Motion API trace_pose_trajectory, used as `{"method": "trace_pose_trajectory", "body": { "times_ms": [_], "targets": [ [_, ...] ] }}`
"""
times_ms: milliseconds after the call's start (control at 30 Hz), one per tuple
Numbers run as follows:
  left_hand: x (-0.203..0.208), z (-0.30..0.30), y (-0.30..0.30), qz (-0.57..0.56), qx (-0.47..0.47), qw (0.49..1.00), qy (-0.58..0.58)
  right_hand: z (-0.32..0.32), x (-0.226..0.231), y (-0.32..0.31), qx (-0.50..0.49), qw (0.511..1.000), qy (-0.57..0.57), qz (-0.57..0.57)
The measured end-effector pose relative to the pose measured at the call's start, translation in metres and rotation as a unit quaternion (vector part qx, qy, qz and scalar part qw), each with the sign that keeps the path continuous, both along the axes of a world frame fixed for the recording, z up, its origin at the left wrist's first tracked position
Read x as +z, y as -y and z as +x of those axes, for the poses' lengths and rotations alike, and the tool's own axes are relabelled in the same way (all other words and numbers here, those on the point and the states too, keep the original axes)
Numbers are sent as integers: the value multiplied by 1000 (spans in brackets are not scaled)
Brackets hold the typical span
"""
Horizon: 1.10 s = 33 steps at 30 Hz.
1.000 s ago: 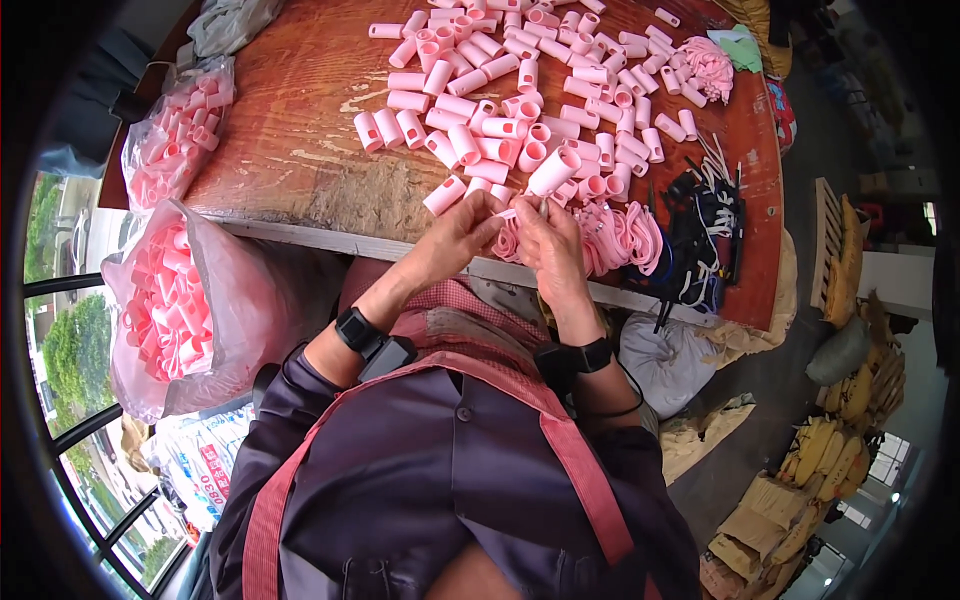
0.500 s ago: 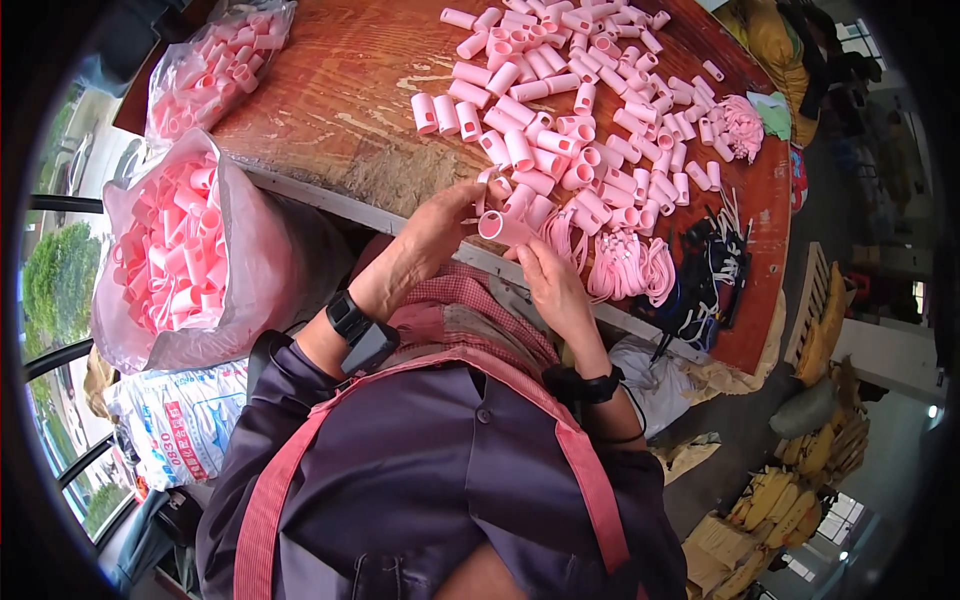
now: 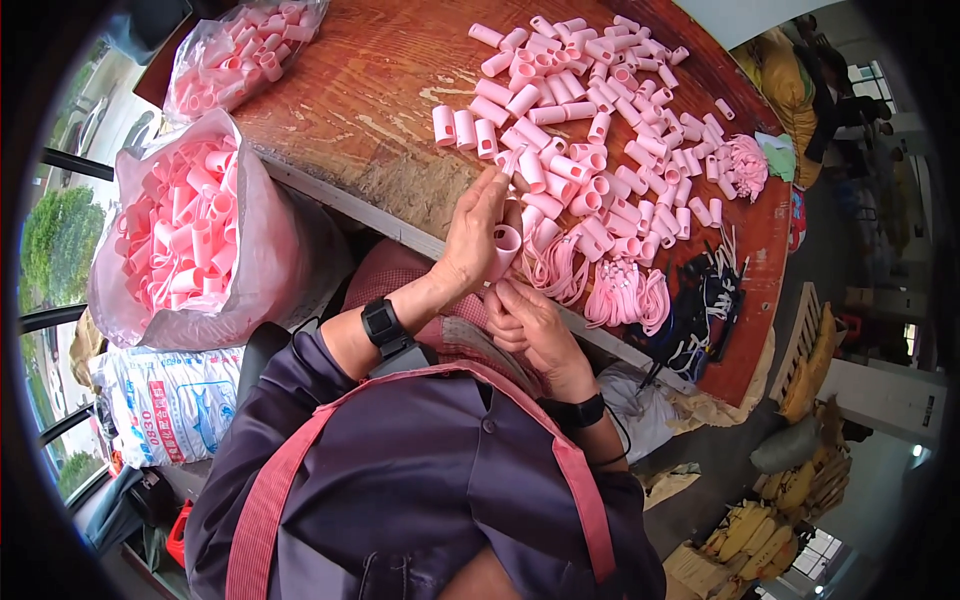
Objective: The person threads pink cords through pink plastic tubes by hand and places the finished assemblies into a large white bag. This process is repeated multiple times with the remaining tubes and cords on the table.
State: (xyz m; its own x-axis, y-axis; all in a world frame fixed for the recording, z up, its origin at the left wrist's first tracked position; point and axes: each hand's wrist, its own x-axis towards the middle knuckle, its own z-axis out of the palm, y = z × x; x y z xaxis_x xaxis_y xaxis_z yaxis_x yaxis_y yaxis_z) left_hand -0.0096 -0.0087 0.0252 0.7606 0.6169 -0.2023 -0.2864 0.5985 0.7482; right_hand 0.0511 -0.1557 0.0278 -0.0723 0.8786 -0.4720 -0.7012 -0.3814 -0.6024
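A short pink plastic tube point(image 3: 505, 243) is tipped toward me at the table's front edge, its round mouth facing my way. My left hand point(image 3: 470, 235) is closed on it from the left, and a narrow pink strip, perhaps cord, shows at its fingertips. Just below the mouth, my right hand point(image 3: 530, 322) is curled closed with thumb and forefinger pinched; whatever lies in the pinch is too small to make out. Beyond my hands spreads a heap of similar pink tubes point(image 3: 590, 160). Looped pink cords point(image 3: 628, 297) lie in bundles to the right of my hands.
On the left stands a large clear bag point(image 3: 270, 235) full of pink tubes, with a smaller bag point(image 3: 195, 85) behind it. Dark and white cords point(image 3: 700, 310) lie at the right of the wooden table point(image 3: 380, 90). Another pink cord bundle point(image 3: 745, 165) sits at the far right.
Both hands have come nearer to my body, and the right hand has curled up and dropped below the tube. The tube's mouth has turned toward me. My view has shifted slightly.
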Motion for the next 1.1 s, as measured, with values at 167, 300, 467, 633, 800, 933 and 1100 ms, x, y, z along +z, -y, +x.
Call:
{"method": "trace_pose_trajectory", "body": {
  "times_ms": [167,300,467,633,800,933,1100],
  "targets": [
    [33,2,-9,2,-21,999,23,7,2,18,2,998,9,54],
    [29,0,-77,193,180,964,-29,12,9,37,29,998,46,17],
    [40,3,-40,92,80,993,7,6,13,37,4,999,43,31],
    [72,-37,-33,288,139,935,-155,26,-2,25,-183,982,-29,49],
    [98,-145,-128,506,343,441,-657,35,-24,42,-206,973,-102,37],
    [52,-136,-128,732,304,325,-515,27,-28,34,-160,982,-93,23],
    [-28,-30,-46,740,90,547,-381,21,-19,32,-153,986,-66,15]
  ]
}}
